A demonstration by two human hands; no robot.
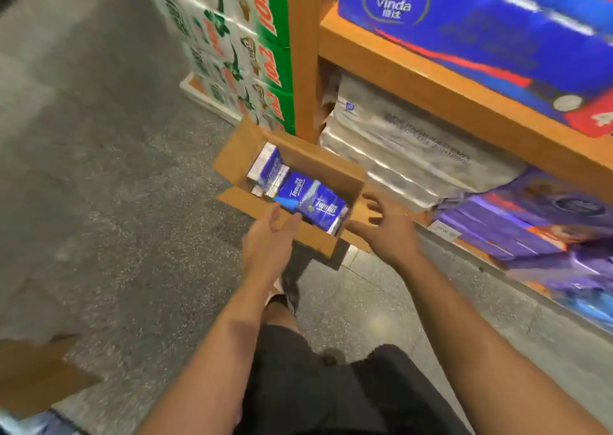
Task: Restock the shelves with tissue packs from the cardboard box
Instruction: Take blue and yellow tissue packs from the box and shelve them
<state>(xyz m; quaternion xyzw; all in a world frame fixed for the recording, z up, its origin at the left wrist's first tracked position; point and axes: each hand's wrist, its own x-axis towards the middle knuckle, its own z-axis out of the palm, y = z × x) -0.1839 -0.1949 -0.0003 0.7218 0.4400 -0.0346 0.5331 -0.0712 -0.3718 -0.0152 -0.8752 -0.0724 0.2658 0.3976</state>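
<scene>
Both hands are held spread and empty, left hand (268, 235) and right hand (384, 225) flanking the cardboard box (298, 159) on the floor. Tissue packs (318, 205) lie inside; one is best clasped squarely by both sides. Shelves (431, 79) wait beyond.

At 12 o'clock stands a stack of green and white cartons (232, 46) with red print, resting on a pale base (205, 98) on the floor. The grey speckled floor (109, 176) fills the side from 7 to 11 o'clock. At 8 o'clock, in the lower corner, lies a brown piece of cardboard (36, 375), blurred. At 6 o'clock dark shorts (318, 398) are seen, and above them 1 dark shoe (288, 292) on the floor.
</scene>
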